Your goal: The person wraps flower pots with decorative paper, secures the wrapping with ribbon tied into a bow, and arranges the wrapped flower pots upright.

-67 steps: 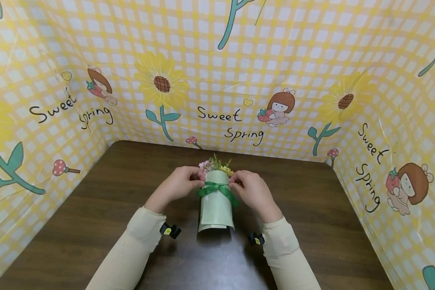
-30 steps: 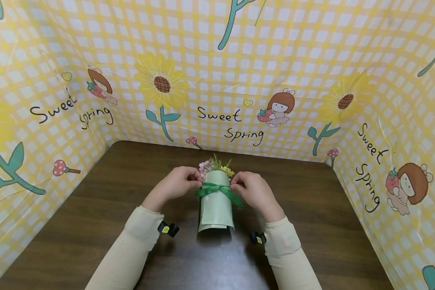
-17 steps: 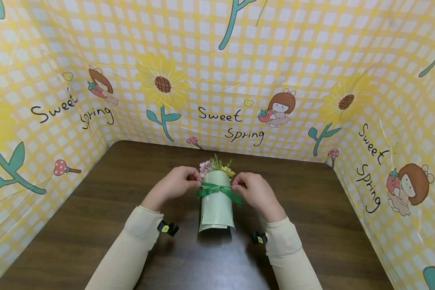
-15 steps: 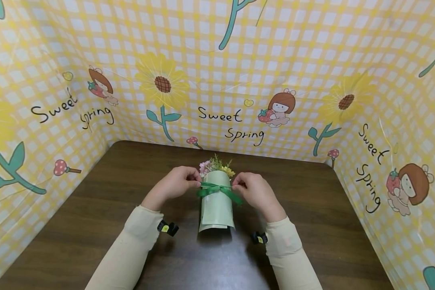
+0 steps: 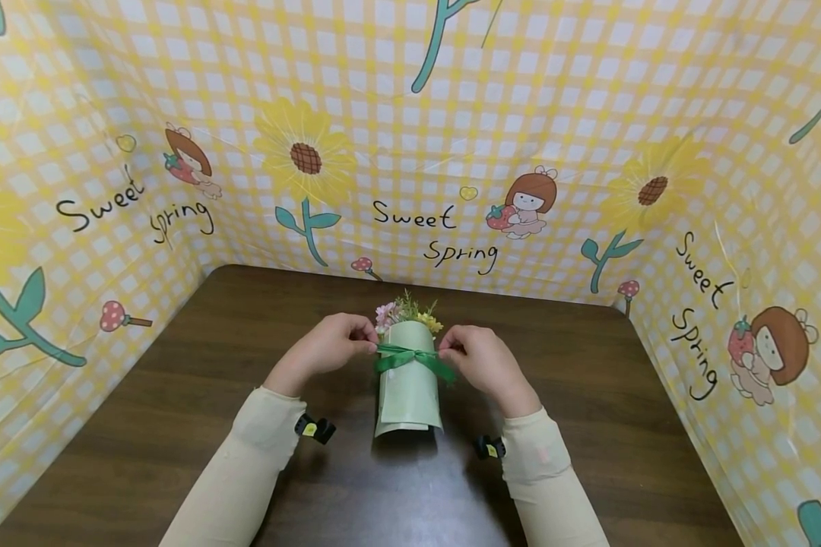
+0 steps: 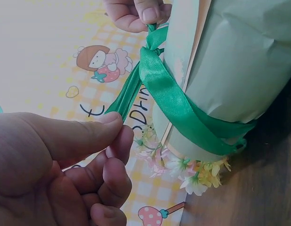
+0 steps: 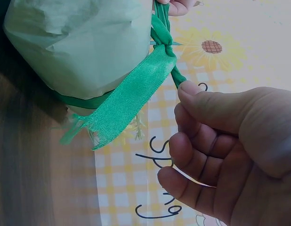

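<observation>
A bouquet of pink, white and yellow flowers [image 5: 408, 311] lies on the table, wrapped in pale green paper [image 5: 410, 399]. Around the wrap runs a green ribbon [image 5: 405, 357], knotted at the front, with its tails hanging to either side. My left hand [image 5: 331, 346] pinches one part of the ribbon between thumb and index finger, left of the knot. On the other side, my right hand [image 5: 482, 361] pinches another part the same way. In the left wrist view the ribbon [image 6: 131, 87] stretches taut from knot to fingertips. A frayed ribbon tail [image 7: 131, 101] hangs loose in the right wrist view.
The dark wooden table [image 5: 561, 365] is enclosed by a yellow checked cloth [image 5: 410, 137] printed with flowers and "Sweet Spring" at the back and sides. Black wrist cameras sit on both cuffs, one of them the left wrist camera [image 5: 315, 429].
Both hands have drawn slightly apart, the left to the left and the right to the right, pulling the ribbon at the knot tighter. The bouquet has stayed in place.
</observation>
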